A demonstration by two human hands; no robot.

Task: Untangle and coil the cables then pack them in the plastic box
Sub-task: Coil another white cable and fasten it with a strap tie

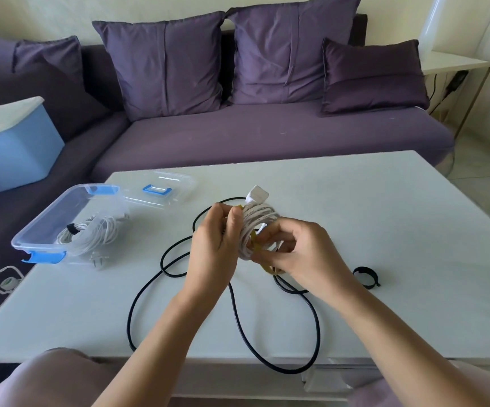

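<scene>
Cables: 3 in all, 2 white and 1 black.
Held cable: 1 white coil (257, 223) is held above the table (370, 207), between both hands, with its white plug (257, 195) sticking up at the far end.
Left hand: the left hand (213, 245) grips the coil's left side, thumb and fingers curled round the loops.
Right hand: the right hand (296, 254) pinches a yellow strap (253, 240) against the lower part of the coil, fingers curled.
Black cable: 1 black cable (238, 318) lies uncoiled in wide loops on the table under the hands, 1 loop hanging over the near edge.
Straps: 3 counted. 1 is yellow on the held coil, 1 is a black band (72, 229) on the packed coil, and 1 is a black strap loop (365, 276) lying alone on the table, right of the right hand.
Plastic box: 1 clear plastic box (36, 221) with blue clips sits open at the table's left edge.
Box contents: 1 packed white coil (97, 235), bound by the black band.
Lid: 1 clear lid (176, 179) with a blue handle (157, 189) lies flat just behind the box.
Other container: 1 blue bin (17, 154) with a white lid stands on the purple sofa (267, 133); its contents are hidden.
Cushions: 4 purple cushions (164, 63) lean along the sofa back.
</scene>
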